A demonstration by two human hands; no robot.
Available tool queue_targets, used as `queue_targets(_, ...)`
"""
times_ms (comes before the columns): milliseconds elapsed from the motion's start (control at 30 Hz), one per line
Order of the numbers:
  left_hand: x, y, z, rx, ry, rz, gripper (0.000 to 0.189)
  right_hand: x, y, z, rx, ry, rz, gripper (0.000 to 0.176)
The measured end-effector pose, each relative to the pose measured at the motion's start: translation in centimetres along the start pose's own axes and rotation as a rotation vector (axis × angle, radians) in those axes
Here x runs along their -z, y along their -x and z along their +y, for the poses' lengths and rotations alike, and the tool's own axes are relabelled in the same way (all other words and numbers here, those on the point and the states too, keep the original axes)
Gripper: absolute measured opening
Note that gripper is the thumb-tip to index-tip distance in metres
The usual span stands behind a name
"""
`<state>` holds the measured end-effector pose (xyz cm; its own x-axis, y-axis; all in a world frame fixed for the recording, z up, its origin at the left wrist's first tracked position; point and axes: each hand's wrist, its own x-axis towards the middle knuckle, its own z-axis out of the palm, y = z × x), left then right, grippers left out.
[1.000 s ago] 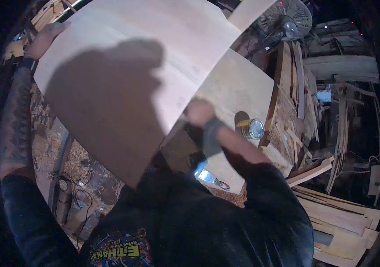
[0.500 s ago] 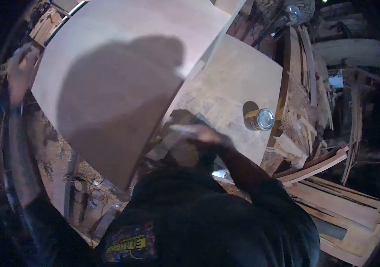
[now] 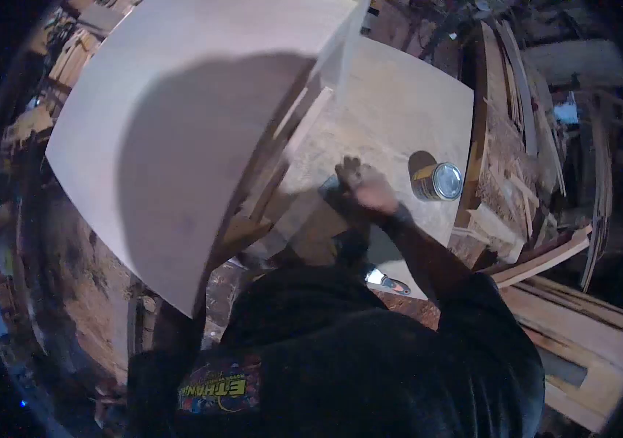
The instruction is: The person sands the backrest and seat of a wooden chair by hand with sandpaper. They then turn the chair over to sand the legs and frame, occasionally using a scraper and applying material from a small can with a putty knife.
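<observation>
My right hand [image 3: 371, 188] is over the pale board [image 3: 406, 95], its fingers slightly apart and nothing visible in it. A small grey-blue flat piece [image 3: 330, 185] lies by its fingertips. To the right of the hand is a can [image 3: 436, 181] with a shiny metal lid. A scraper-like tool [image 3: 388, 282] rests near the board's lower edge. The large pale panel [image 3: 180, 51] stands tilted at the left, with my shadow across it. My left hand is hidden; its sleeve runs up to the panel's lower edge.
Wood strips and scraps [image 3: 505, 186] lie along the right side. A curved wooden piece [image 3: 549, 257] and long planks [image 3: 567, 328] are at the lower right. Sawdust-covered ground [image 3: 92, 292] shows at the lower left, with more wood pieces [image 3: 74, 55] at the upper left.
My right hand has moved up and right, away from the panel's edge. My left hand has left its place beside the panel's left edge and dropped out of sight. The view has shifted slightly.
</observation>
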<state>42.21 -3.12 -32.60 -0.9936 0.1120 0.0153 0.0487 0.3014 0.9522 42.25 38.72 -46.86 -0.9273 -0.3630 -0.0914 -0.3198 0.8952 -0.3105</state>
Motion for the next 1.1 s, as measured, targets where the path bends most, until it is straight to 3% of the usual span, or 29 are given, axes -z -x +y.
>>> queue_targets(133, -4.2, -0.7, -0.4, -0.017, 0.121, -0.044, 0.036, -1.8, 0.2, -5.3, -0.105, -0.023, 0.072, 0.076)
queue_targets(300, -6.3, -1.2, -0.3, -0.035, 0.194, -0.02, 0.035, -3.0, -0.9, -4.1, -0.138, -0.23, 0.164, 0.069)
queue_targets(400, -6.6, -1.5, -0.2, -0.036, 0.221, -0.004, 0.035, -2.7, -2.7, -1.2, -0.04, -0.135, -0.05, 0.059)
queue_targets(467, -6.7, -1.3, -0.3, -0.031, 0.235, 0.011, 0.034, -2.2, -4.7, -0.4, 0.062, -0.324, -0.034, 0.051)
queue_targets(567, -6.4, -0.7, -0.2, -0.028, 0.25, 0.029, 0.034, 2.7, -7.6, -2.2, 0.464, -0.227, 0.301, 0.038)
queue_targets(667, -6.3, -0.6, 0.0, -0.033, 0.258, 0.031, 0.033, 14.3, -12.5, -6.9, 0.312, 0.048, -0.146, 0.032)
queue_targets(700, -6.5, -0.4, -0.1, -0.03, 0.266, 0.028, 0.033, 14.8, -14.5, -6.5, 0.327, 0.283, -0.228, 0.03)
queue_targets(833, -6.1, 0.2, 0.3, -0.033, 0.277, 0.024, 0.032, 12.4, -16.6, -5.3, 0.543, 0.074, -0.201, 0.037)
queue_targets(933, -6.1, 1.2, 0.4, -0.018, 0.285, 0.03, 0.032, 6.7, -13.3, -6.9, 0.536, -0.169, -0.194, 0.052)
queue_targets(1000, -6.0, 1.9, 0.5, -0.012, 0.297, 0.037, 0.031, 3.0, -10.2, -12.1, 0.637, -0.075, -0.225, 0.063)
queue_targets(1067, -5.8, 2.5, 0.8, -0.008, 0.307, 0.045, 0.031, 3.5, -9.8, -15.1, 0.85, 0.017, -0.219, 0.059)
queue_targets(1100, -5.4, 2.8, 1.0, -0.004, 0.319, 0.044, 0.031, 2.7, -11.5, -13.3, 0.898, -0.114, -0.202, 0.055)
